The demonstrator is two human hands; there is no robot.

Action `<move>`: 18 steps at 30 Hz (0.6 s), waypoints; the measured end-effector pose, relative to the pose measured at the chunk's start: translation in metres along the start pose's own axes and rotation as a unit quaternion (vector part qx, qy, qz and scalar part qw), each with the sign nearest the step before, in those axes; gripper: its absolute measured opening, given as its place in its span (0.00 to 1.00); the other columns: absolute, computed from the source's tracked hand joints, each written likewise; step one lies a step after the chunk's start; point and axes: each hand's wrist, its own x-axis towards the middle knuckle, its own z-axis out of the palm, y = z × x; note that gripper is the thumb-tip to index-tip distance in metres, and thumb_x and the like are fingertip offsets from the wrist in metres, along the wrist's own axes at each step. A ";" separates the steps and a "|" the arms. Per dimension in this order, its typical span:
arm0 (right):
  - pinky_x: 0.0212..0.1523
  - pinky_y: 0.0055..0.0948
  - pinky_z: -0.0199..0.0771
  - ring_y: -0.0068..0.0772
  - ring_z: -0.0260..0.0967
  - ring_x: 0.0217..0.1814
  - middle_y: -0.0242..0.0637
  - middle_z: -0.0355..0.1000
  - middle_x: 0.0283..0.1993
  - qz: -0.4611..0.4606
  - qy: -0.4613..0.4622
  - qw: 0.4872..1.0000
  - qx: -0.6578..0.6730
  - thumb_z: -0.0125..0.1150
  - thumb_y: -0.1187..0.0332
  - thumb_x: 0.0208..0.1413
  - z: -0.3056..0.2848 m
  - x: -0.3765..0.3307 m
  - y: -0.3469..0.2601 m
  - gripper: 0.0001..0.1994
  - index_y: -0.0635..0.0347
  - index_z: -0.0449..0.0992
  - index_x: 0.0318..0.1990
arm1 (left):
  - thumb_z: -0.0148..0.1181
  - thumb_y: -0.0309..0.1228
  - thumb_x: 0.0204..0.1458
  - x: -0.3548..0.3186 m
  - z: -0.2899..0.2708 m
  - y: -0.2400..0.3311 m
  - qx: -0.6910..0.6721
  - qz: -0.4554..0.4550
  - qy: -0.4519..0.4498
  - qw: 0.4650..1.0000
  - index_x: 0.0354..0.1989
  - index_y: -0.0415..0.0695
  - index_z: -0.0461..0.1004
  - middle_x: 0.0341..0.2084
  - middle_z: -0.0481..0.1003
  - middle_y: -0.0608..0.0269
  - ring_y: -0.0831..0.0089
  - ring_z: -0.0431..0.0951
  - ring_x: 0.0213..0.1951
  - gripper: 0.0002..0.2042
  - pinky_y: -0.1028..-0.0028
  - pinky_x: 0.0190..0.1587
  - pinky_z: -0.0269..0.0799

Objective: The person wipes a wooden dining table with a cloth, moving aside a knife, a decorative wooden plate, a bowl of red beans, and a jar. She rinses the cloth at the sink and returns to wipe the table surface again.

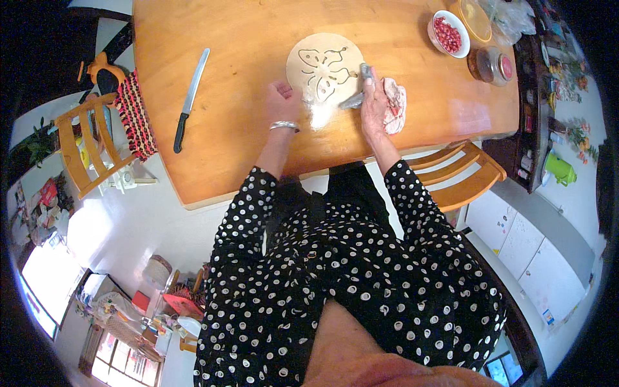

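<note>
My left hand (284, 99), with a bracelet at the wrist, is curled closed by the lower left edge of a round, pale board (296, 63) with a butterfly pattern cut into it. Whether it holds anything is hidden. Right of the board, my right hand (374, 111) is closed around a small grey-blue thing (366, 71), too unclear to name. Another grey piece (353, 101) shows between that hand and the board. Against the outer side of my right hand lies a crumpled, pinkish-white cloth (398, 106).
A black-handled knife (191, 97) lies on the wooden table (225, 129) to the left. At the far right stand a white bowl of red seeds (447, 36), an orange-rimmed container (476, 19) and a lidded jar (493, 66). Wooden chairs (467, 174) flank the table.
</note>
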 end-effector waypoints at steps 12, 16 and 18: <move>0.69 0.37 0.51 0.49 0.58 0.68 0.53 0.64 0.63 -0.062 -0.016 0.998 -0.007 0.40 0.63 0.67 0.003 -0.012 -0.002 0.22 0.69 0.66 0.61 | 0.66 0.34 0.51 0.011 -0.031 0.006 -0.085 -0.051 -0.027 0.995 0.42 0.39 0.73 0.32 0.76 0.64 0.73 0.74 0.35 0.15 0.72 0.39 0.72; 0.72 0.43 0.45 0.47 0.50 0.73 0.47 0.55 0.70 -0.247 -0.300 0.864 -0.321 0.48 0.61 0.61 0.035 -0.063 -0.018 0.28 0.58 0.56 0.68 | 0.65 0.34 0.53 0.011 -0.132 -0.003 -0.110 -0.094 0.038 0.989 0.40 0.42 0.72 0.33 0.76 0.67 0.75 0.74 0.35 0.12 0.73 0.38 0.70; 0.70 0.45 0.47 0.46 0.51 0.72 0.44 0.56 0.70 -0.382 -0.337 0.811 -0.287 0.51 0.59 0.59 0.055 -0.072 -0.018 0.29 0.56 0.57 0.67 | 0.64 0.33 0.54 0.003 -0.168 -0.013 -0.176 -0.065 0.105 0.977 0.41 0.45 0.72 0.34 0.76 0.67 0.76 0.74 0.34 0.11 0.73 0.36 0.69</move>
